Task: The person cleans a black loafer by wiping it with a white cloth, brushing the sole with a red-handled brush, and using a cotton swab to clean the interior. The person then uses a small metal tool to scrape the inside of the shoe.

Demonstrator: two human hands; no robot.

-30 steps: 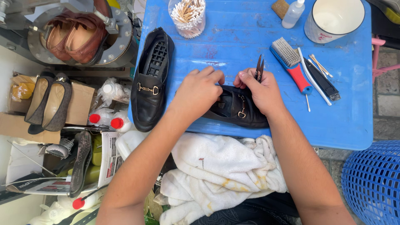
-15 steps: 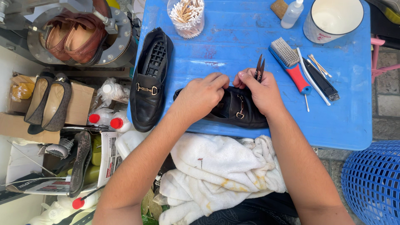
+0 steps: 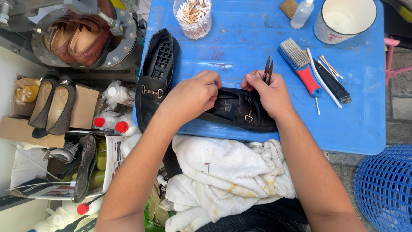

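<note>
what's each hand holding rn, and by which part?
Left hand grips the black loafer lying on the blue table, at its heel end. Right hand pins the toe end and holds small dark tweezers, tips up.

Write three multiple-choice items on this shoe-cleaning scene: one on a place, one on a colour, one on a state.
1. Where does the second black leather loafer lie?
A. on the blue plastic table, left of the hands
B. on the white towel
C. in the blue basket

2. What colour is the brush handle?
A. green
B. red
C. yellow

3. What does the right hand grip?
A. a cotton swab
B. nothing
C. slim dark metal pliers

Answers: 1 A, it lies sole up on the table's left edge. 2 B, red below pale bristles. 3 C, the tips stick up above the fingers.
</note>
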